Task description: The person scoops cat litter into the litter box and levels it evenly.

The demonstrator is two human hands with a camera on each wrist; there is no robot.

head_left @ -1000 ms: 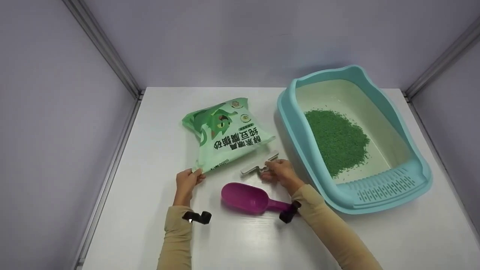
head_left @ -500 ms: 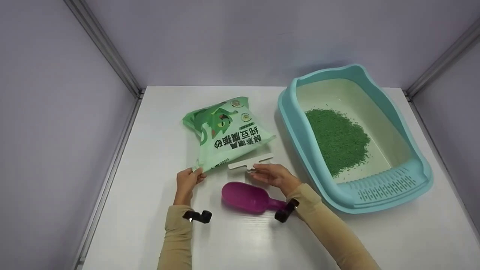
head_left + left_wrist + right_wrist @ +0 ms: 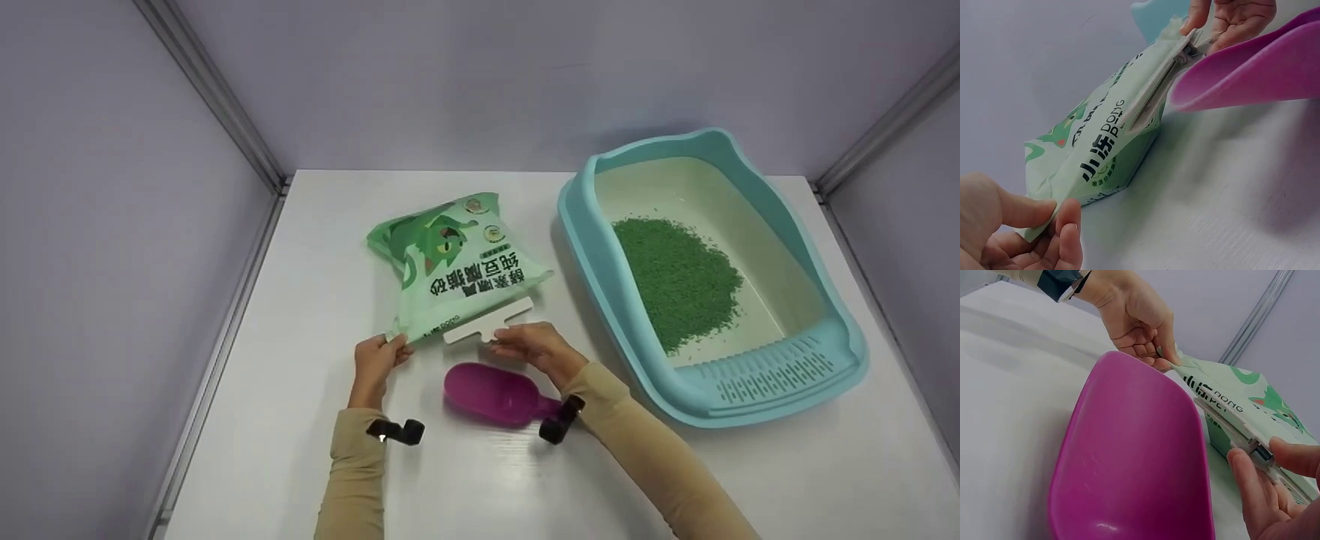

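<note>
A pale green bag of cat litter point(image 3: 465, 259), printed with a green cat, lies on the table. My left hand point(image 3: 377, 361) pinches its near left corner between thumb and fingers, seen close up in the left wrist view. With thumb and fingers my right hand point(image 3: 538, 348) holds a white bag clip point(image 3: 487, 321) by its spring grip. The clip's long bar lies along the bag's near edge; in the right wrist view its two bars stand slightly apart. Whether the bag's edge is between them I cannot tell. A magenta scoop point(image 3: 491, 394) lies just below both hands, its handle partly under my right wrist.
To the right stands a light blue litter box point(image 3: 600, 255) with a slotted front ledge and a heap of green litter point(image 3: 679, 285) inside. Grey-lilac walls point(image 3: 450, 90) border the white table point(image 3: 277, 300) at the back and sides.
My right hand has moved left with the bag clip, bringing it from beside the bag up to its near edge, and the clip has turned. My left hand stays on the bag's corner.
</note>
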